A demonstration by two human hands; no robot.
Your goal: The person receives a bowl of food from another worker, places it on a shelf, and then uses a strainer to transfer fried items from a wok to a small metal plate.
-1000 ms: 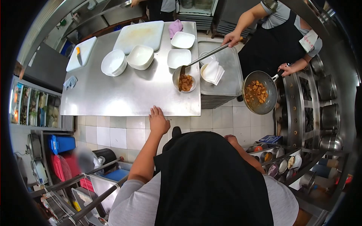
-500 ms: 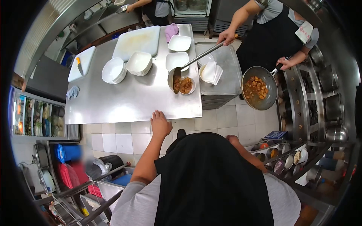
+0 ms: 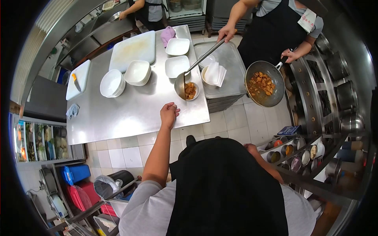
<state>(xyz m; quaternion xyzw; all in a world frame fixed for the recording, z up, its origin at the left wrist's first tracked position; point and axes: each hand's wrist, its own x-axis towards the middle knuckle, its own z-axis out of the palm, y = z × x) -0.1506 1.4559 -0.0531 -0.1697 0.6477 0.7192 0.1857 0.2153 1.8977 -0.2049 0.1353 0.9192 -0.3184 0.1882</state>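
My left hand (image 3: 169,115) is over the near edge of the steel table (image 3: 118,118), with its fingers loosely bent and apart and nothing held. Just beyond it, a small white bowl (image 3: 197,93) holds browned chunks of food (image 3: 190,91). A co-worker's hand (image 3: 226,33) grips a long-handled ladle (image 3: 180,85), whose head is tilted beside that bowl. The co-worker's other hand (image 3: 290,56) holds a frying pan (image 3: 252,98) with more of the same food. My right hand (image 3: 249,148) is low by the apron, which partly covers it; its fingers are hidden.
On the table are stacked white bowls (image 3: 112,83), square dishes (image 3: 177,67), a cutting board (image 3: 133,50) and a knife (image 3: 76,82). A side counter (image 3: 228,84) bears a container of paper napkins (image 3: 215,74). Ingredient tins (image 3: 296,163) and a stove (image 3: 311,98) line the right.
My left hand has moved forward from the table's edge to over its top, fingers now bent. The ladle head has turned more upright beside the bowl. The whole view has shifted slightly.
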